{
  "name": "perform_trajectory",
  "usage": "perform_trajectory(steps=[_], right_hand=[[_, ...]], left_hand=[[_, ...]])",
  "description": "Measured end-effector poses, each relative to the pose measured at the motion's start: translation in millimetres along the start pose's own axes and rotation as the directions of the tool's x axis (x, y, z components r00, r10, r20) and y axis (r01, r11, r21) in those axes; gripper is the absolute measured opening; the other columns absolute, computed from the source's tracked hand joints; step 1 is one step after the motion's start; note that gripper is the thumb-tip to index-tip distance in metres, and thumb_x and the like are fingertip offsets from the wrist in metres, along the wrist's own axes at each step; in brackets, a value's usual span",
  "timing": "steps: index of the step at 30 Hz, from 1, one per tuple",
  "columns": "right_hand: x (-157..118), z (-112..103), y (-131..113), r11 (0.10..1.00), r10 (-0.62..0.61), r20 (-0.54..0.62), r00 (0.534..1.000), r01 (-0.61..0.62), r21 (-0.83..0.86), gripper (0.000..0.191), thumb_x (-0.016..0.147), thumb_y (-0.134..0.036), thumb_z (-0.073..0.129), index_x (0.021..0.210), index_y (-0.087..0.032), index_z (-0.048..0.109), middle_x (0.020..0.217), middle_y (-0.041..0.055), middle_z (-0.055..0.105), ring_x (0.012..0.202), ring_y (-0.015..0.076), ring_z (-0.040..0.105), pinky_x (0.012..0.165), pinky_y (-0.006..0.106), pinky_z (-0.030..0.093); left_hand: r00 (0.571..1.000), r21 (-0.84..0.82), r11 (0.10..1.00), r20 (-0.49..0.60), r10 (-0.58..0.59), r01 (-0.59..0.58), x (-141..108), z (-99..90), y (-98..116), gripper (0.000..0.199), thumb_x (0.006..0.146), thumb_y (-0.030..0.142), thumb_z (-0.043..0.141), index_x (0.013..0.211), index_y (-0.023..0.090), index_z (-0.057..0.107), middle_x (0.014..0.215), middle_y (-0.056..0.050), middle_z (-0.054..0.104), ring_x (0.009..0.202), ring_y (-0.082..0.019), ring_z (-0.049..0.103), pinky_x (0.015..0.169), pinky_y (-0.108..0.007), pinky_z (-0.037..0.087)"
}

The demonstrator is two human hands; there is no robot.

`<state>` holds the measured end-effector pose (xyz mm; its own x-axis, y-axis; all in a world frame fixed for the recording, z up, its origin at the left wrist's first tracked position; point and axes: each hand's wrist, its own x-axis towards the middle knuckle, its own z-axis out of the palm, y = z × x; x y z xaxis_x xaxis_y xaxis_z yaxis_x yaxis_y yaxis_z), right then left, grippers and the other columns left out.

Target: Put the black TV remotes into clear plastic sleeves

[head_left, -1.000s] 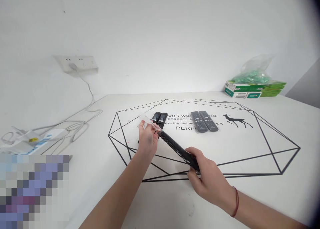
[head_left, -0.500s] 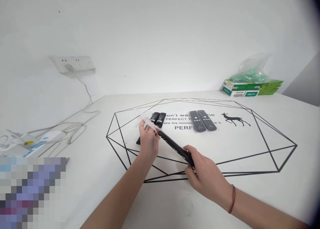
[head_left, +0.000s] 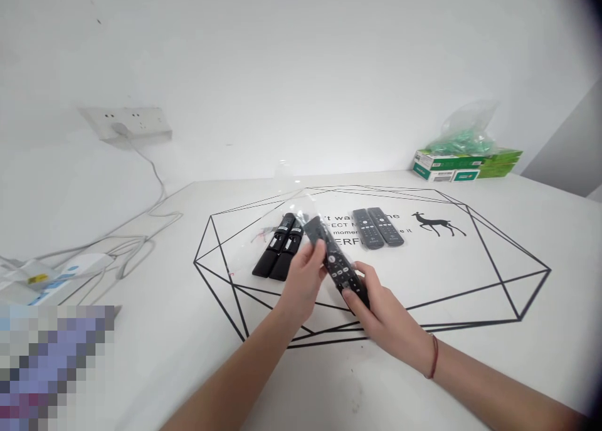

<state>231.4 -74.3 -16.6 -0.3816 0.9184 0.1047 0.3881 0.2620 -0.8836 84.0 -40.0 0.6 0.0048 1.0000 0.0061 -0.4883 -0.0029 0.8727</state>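
A long, slightly tapered black plastic remote control [head_left: 333, 261] with pale round and oblong buttons is held obliquely, keys upward, above a smooth white tabletop [head_left: 451, 393] printed with thin black polygon lines, lettering and a deer. The left hand [head_left: 303, 283] pinches its upper part, thumb on the face; the fingers beneath are mostly hidden. The right hand [head_left: 383, 308] closes around the lower end, thumb pressed on the keys. A thin, glossy transparent plastic film [head_left: 297, 196] spreads beyond the upper end. Left of the held remote lie two black remotes with open battery recesses [head_left: 281, 266], side by side; to the right, two button-side-up remotes in clear film [head_left: 369, 231]. Farther back, a crinkled translucent bag [head_left: 470, 127] tops green-and-white rectangular cardboard boxes [head_left: 449, 161].
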Motion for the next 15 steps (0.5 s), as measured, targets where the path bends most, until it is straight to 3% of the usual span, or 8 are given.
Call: perform_trajectory(steps=[3,5,7,9,11,13,15], right_hand=[[1,-5,-5,0.984,0.066,0.049,0.997,-0.073,0.162,0.030,0.089,-0.037,0.043,0.114,-0.024,0.032,0.069,-0.0047,0.048,0.052,0.0106,0.041,0.047,0.022,0.031],[2,-8,-7,0.935,0.067,0.208,0.976,-0.134,0.329,0.038,0.084,-0.034,0.052,0.114,-0.026,0.031,0.076,-0.0042,0.049,0.055,0.0092,0.045,0.047,0.021,0.033],[1,-8,-8,0.875,0.018,0.395,0.918,-0.206,0.439,0.051,0.078,-0.029,0.059,0.118,-0.029,0.027,0.086,-0.0020,0.051,0.061,0.0101,0.052,0.048,0.021,0.036],[1,-6,-6,0.862,-0.021,0.450,0.893,-0.212,0.461,0.057,0.076,-0.024,0.060,0.121,-0.030,0.025,0.091,-0.0008,0.051,0.063,0.0103,0.054,0.050,0.021,0.038],[1,-3,-2,0.911,-0.012,0.319,0.948,-0.121,0.394,0.057,0.076,-0.022,0.059,0.122,-0.029,0.026,0.090,-0.0014,0.050,0.060,0.0085,0.050,0.052,0.023,0.039],[2,-1,2,0.971,-0.018,0.080,0.997,-0.001,0.239,0.058,0.075,-0.021,0.061,0.122,-0.029,0.029,0.090,-0.0012,0.049,0.060,0.0085,0.046,0.056,0.024,0.041],[4,-1,6,0.994,-0.084,-0.121,0.989,0.092,0.063,0.055,0.074,-0.019,0.061,0.121,-0.027,0.034,0.094,0.0010,0.048,0.066,0.0105,0.047,0.060,0.026,0.043]], left_hand=[[0.993,-0.057,0.992,-0.018,-0.118,0.117,-1,1.3,-1,0.022,0.077,0.029,0.062,0.094,0.016,0.063,0.094,-0.007,0.064,0.087,-0.016,0.060,0.072,-0.025,0.048],[0.976,-0.151,0.974,-0.118,-0.185,0.167,2,-2.9,3,0.022,0.076,0.023,0.059,0.095,0.015,0.063,0.098,-0.009,0.064,0.087,-0.017,0.061,0.072,-0.025,0.049],[0.954,-0.251,0.952,-0.197,-0.227,0.175,6,-7.9,8,0.024,0.074,0.020,0.055,0.096,0.013,0.063,0.096,-0.011,0.064,0.084,-0.017,0.062,0.070,-0.026,0.050],[0.943,-0.307,0.936,-0.224,-0.245,0.171,7,-9.3,10,0.022,0.074,0.023,0.055,0.092,0.013,0.062,0.084,-0.008,0.063,0.072,-0.015,0.061,0.064,-0.025,0.050],[0.932,-0.315,0.925,-0.219,-0.289,0.213,2,-4.2,5,0.022,0.076,0.034,0.057,0.087,0.015,0.059,0.071,-0.004,0.058,0.061,-0.012,0.057,0.058,-0.025,0.049],[0.917,-0.287,0.913,-0.191,-0.351,0.290,-7,6.3,-6,0.030,0.077,0.046,0.057,0.085,0.017,0.056,0.066,-0.001,0.054,0.058,-0.011,0.055,0.056,-0.024,0.048],[0.924,-0.218,0.918,-0.118,-0.363,0.332,-19,17.7,-19,0.034,0.077,0.049,0.058,0.091,0.018,0.056,0.072,-0.001,0.056,0.059,-0.010,0.055,0.057,-0.023,0.046]])
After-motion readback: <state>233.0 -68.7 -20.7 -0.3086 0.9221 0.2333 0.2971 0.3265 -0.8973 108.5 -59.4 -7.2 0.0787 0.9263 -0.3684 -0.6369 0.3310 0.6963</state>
